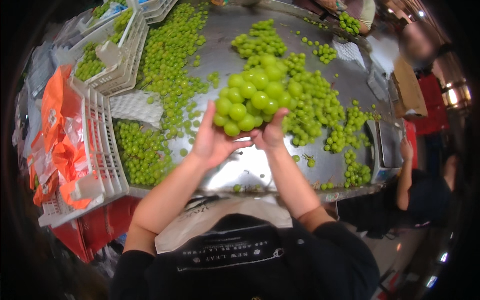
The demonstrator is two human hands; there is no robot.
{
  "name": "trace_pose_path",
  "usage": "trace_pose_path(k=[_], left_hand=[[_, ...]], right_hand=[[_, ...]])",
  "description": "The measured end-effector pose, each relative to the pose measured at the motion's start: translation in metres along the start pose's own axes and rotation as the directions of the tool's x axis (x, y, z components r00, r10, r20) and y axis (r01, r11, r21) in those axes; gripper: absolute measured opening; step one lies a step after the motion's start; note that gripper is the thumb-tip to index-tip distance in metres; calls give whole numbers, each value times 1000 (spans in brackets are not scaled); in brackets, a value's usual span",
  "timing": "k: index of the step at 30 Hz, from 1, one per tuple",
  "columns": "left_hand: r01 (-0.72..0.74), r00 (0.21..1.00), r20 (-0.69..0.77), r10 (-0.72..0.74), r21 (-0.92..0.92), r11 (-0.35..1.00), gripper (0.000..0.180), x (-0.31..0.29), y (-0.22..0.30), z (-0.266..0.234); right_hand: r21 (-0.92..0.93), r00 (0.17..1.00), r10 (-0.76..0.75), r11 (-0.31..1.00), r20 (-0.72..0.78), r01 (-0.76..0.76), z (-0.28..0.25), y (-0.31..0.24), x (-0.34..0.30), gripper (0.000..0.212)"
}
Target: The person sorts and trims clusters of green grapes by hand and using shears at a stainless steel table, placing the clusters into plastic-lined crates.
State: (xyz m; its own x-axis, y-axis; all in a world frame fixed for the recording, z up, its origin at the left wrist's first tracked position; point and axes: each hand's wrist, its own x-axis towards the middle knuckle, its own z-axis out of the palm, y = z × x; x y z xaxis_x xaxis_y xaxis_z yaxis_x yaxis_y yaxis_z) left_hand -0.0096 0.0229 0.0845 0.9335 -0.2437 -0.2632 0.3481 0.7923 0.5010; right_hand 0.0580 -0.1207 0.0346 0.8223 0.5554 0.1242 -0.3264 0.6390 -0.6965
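Note:
Both my hands hold up a large bunch of green grapes (252, 95) above the metal table. My left hand (210, 142) supports its left side, with the thumb and fingers curved under the fruit. On the other side my right hand (272, 131) grips the lower right edge, its thumb pressed up against the grapes. The bunch hides most of the fingertips. Just beyond and to the right, more bunches of green grapes (312, 102) lie on the metal table (220, 45).
Loose grapes (172, 60) cover the table's left part. White plastic crates (102, 145) line the left edge, one with orange bags (62, 135). White foam netting (137, 107) lies near them. A scale (385, 147) stands at right, where another person's arm (406, 170) reaches in.

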Motion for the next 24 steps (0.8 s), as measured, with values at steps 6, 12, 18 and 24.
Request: trace_pose_path(k=[6,12,18,24], left_hand=[[-291,818,19,575,876,385,50,3,11,-12],[-437,473,504,723,846,-304,31,-16,8,39],[-472,482,532,696,827,-305,29,-25,-2,40],[-526,475,554,684,802,-284,23,-31,-13,49]], right_hand=[[-7,964,-153,988,-218,155,23,-13,-1,82],[-94,911,-290,957,-293,275,48,-17,-17,67],[-167,843,-437,899,-313,405,55,-7,-39,58],[-297,792,-542,834,-282,465,61,-15,-62,68]])
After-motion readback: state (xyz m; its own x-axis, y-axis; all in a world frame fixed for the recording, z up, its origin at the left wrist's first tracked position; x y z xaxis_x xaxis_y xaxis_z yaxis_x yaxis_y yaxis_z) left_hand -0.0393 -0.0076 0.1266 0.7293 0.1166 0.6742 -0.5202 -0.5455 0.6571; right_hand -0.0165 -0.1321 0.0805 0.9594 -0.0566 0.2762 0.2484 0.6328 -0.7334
